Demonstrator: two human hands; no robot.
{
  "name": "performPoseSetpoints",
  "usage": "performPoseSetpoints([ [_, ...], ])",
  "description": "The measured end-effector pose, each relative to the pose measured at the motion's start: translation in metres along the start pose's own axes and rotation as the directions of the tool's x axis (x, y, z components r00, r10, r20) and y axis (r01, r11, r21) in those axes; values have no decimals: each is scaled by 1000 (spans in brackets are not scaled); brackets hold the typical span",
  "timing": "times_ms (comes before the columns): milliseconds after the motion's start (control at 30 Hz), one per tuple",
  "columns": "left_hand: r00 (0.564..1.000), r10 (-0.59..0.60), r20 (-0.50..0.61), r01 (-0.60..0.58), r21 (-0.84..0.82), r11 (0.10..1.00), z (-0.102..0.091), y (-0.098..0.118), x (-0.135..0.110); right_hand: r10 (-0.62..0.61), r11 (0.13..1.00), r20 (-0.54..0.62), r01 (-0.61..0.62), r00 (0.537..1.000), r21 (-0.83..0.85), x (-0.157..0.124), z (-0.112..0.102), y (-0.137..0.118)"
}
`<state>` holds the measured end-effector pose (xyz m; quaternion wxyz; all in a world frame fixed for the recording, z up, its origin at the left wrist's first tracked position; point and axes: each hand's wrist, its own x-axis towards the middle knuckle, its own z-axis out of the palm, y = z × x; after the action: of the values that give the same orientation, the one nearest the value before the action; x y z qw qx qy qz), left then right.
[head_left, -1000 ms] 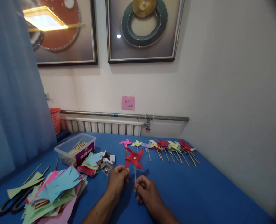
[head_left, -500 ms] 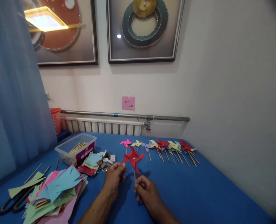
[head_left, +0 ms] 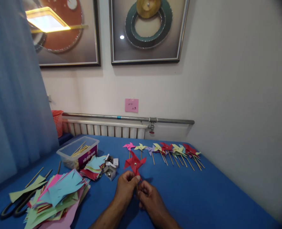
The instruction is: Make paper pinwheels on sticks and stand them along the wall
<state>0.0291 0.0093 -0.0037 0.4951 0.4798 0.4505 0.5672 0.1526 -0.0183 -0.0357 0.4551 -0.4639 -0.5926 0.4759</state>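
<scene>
A red paper pinwheel (head_left: 134,163) with a metal pin at its centre stands upright on a thin wooden stick just above my two hands. My left hand (head_left: 126,185) is closed in a pinch at the lower edge of the red blades. My right hand (head_left: 147,196) is closed around the stick right below, and the two hands touch each other over the blue table (head_left: 198,197).
A row of finished pinwheels (head_left: 166,149) lies at the back. To the left are a clear box of sticks (head_left: 78,155), a small box of pins (head_left: 110,169), a stack of cut paper (head_left: 57,194) and scissors (head_left: 12,208). A radiator (head_left: 102,128) runs behind.
My left hand has moved right from the blade's left tip to the bottom of the pinwheel, meeting my right hand. The pinwheel has turned a little and sits lower.
</scene>
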Motion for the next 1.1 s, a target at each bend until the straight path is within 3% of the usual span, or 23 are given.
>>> performPoseSetpoints([
  [367, 1000, 1, -14, 0, 37, 999, -8, 1, 5, 56, 998, -3, -56, 998, 7, 2, 0, -9],
  [700, 990, 116, -78, -105, 131, 986, -21, 0, 14, 44, 999, -8, -44, 999, -7, 2, 0, -6],
  [1100, 979, 146, -144, -118, 188, 975, -34, 9, 19, 59, 998, -8, -59, 998, 21, 4, 0, -3],
])
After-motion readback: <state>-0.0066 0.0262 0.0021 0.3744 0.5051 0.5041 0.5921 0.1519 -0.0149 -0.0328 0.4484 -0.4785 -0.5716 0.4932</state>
